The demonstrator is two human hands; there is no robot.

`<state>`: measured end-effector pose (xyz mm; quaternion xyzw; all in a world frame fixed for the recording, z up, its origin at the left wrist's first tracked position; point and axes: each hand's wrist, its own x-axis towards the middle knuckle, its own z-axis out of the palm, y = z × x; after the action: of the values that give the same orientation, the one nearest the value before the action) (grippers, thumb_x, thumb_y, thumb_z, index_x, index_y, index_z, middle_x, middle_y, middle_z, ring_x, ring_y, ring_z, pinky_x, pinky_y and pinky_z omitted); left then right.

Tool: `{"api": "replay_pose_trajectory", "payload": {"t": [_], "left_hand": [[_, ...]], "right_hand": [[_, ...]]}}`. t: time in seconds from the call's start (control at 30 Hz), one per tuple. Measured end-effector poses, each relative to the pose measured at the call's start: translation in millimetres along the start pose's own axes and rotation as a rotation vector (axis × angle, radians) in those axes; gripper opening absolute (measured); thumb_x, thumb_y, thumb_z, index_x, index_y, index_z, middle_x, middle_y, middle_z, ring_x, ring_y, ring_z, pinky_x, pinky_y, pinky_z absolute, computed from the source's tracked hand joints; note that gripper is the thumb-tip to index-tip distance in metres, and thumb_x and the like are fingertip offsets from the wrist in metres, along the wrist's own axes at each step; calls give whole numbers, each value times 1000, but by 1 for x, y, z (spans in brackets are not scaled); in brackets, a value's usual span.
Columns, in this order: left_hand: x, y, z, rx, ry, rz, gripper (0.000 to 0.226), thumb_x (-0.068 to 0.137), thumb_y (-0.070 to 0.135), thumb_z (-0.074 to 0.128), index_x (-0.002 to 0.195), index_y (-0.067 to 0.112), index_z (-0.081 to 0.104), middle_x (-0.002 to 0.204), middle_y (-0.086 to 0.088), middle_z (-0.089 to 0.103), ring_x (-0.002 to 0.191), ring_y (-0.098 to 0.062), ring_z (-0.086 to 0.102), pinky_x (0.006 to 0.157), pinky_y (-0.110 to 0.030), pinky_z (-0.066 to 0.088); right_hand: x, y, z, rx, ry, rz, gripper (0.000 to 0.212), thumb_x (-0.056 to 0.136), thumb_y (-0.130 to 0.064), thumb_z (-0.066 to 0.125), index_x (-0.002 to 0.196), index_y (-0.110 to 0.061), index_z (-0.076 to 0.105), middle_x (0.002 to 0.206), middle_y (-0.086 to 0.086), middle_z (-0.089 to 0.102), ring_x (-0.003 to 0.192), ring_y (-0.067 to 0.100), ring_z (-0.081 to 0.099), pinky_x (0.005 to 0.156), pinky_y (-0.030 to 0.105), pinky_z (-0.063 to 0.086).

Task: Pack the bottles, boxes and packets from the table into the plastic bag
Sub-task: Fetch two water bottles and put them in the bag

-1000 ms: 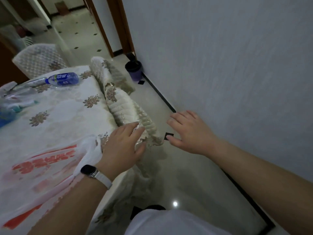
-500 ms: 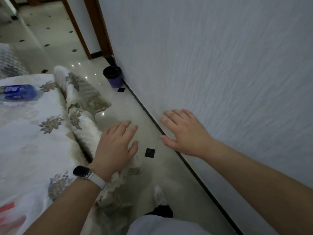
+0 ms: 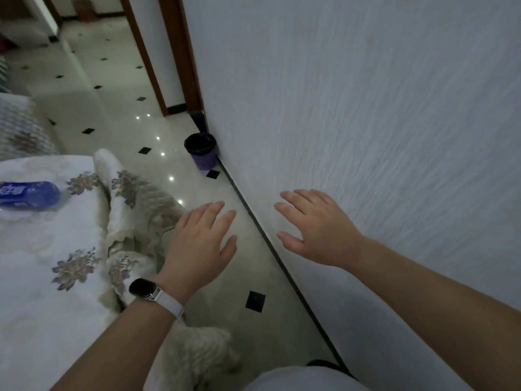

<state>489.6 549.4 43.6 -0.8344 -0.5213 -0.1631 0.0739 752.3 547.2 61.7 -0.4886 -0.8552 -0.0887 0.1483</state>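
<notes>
The bottle [image 3: 28, 194], blue with a label, is lying on its side on the surface [image 3: 36, 249] at the left edge of the view, partly cut off. A floral cloth [image 3: 132, 201] is covering the surface, and its edge is bunching up in folds just beside the bottle.

The left grip [image 3: 197, 244] is hovering past that folded edge, above the floor [image 3: 112, 88], palm down with fingers straight and released, grasping nothing. A watch [image 3: 142, 287] on a white band is sitting on its wrist. The right grip [image 3: 315, 227] is reaching out in front of the wall [image 3: 366, 108], also released, fingers spread; whether it is touching the wall I cannot tell. Both are well apart from the bottle.

A purple bin [image 3: 201, 153] is standing on the floor against the wall.
</notes>
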Motion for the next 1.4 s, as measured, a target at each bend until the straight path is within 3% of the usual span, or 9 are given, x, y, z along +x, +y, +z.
{"api": "replay_pose_trajectory", "payload": {"t": [0.47,0.6,0.77,0.97,1.4], "left_hand": [[110,-124,31,134,-158,-419,51,87,43,48,131,19,57,138,-9,55,124,-31,53,102,-49,43],[140,-156,22,195,-123,-543,53,88,46,48,134,21,55,141,-7,54,127,-29,50,105,-48,39],[152,-183,24,216,-23,-647,47,88,41,50,129,19,58,135,-8,57,121,-29,52,99,-44,42],[165,-246,38,262,-79,-770,46,87,39,51,127,18,62,134,-10,59,119,-33,55,97,-45,43],[265,-456,88,204,73,-742,49,86,39,47,125,14,64,129,-13,61,115,-34,57,93,-46,45]], "right_hand": [[257,54,126,218,-5,-357,55,89,-49,52,130,-13,58,137,11,55,123,30,50,99,45,42],[333,56,139,275,-7,-458,55,87,-49,54,129,-14,58,137,9,55,123,29,50,98,42,40],[398,47,156,301,-9,-561,53,87,-49,55,127,-16,59,137,8,55,123,27,51,97,40,38],[474,29,189,308,-15,-659,53,88,-50,51,127,-14,60,137,9,56,123,28,51,97,41,39],[679,9,248,201,-48,-658,56,90,-52,46,130,-16,58,139,8,54,125,29,50,101,42,38]]}}
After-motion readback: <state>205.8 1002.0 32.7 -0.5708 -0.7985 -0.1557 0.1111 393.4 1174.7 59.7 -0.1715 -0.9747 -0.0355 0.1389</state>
